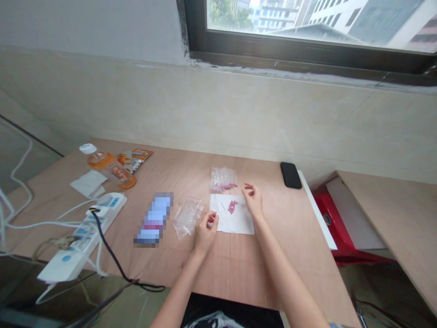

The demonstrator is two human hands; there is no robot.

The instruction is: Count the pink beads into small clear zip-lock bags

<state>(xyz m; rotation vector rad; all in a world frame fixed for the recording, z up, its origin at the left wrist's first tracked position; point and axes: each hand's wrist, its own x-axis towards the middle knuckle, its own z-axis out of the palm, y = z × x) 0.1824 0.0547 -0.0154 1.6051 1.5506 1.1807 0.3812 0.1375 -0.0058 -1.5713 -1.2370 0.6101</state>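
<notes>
A white sheet point(223, 224), paper or tissue, lies on the table with a small cluster of pink beads or pellets point(232, 207) on it. At its left edge is my left hand point(205, 229), thumb and fingertips pinched together; what sits between them, if anything, is too small to make out. My right hand point(253, 201) hovers over the sheet's right side, fingers bent, with a gap between thumb and fingertips. Beyond the sheet lie clear plastic bags point(222, 176) with pink pieces inside. A clear zip bag point(187, 216) rests left of my left hand.
Left of the zip bag is a phone with a pixelated screen point(155, 218). A power strip point(85, 241) with cables, an orange drink bottle point(111, 168), a snack packet point(140, 157) and a tissue point(89, 184) are farther left. A black phone point(291, 175) lies at the back right.
</notes>
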